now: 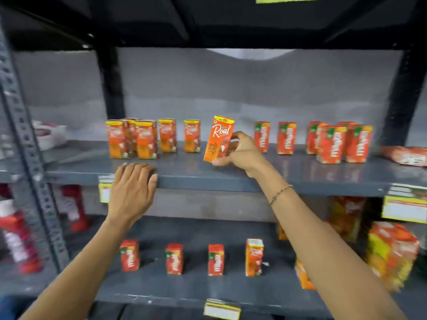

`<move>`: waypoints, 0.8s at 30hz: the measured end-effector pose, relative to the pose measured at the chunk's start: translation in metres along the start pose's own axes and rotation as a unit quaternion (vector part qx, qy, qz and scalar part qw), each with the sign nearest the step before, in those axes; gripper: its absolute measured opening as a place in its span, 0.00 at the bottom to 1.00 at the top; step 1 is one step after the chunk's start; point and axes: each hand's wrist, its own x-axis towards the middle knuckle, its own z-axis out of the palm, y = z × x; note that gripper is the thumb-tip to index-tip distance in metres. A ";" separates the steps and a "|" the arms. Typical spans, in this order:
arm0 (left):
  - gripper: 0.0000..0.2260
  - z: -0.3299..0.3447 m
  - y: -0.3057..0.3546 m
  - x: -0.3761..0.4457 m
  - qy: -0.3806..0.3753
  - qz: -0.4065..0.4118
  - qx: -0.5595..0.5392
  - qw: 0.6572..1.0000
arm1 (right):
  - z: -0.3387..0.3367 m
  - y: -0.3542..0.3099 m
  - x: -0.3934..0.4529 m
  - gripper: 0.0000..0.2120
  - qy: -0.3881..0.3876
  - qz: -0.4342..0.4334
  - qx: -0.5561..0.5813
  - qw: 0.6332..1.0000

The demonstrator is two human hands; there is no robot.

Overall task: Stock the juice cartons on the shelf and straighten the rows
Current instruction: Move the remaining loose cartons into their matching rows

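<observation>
While the right hand [240, 153] gripped a tilted orange carton [218, 138] mid-frame | left hand [132, 188] lay flat, fingers released, on the shelf edge [208, 181].

Both forearms are bare, no sleeves showing, and a thin beaded gold-toned bracelet [280, 194] circles the right wrist.

Cartons [167, 135] on shelf [231, 179] — mid-row

"Real" is printed in white script on the orange juice carton [219, 138] held at the shelf. Print on the other cartons and the shelf-edge tags is too blurred to be read.
</observation>
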 end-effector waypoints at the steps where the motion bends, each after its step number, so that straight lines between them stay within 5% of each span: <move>1: 0.18 0.000 -0.016 -0.001 -0.004 0.008 0.002 1.000 | 0.018 -0.003 0.007 0.33 0.005 -0.004 -0.017 1.000; 10: 0.16 0.018 -0.044 0.003 0.003 0.039 -0.075 0.996 | 0.111 -0.020 0.057 0.38 0.035 0.026 -0.123 0.991; 24: 0.23 0.035 -0.047 0.001 0.051 0.051 -0.090 0.993 | 0.110 -0.015 0.060 0.34 -0.031 0.054 -0.098 0.993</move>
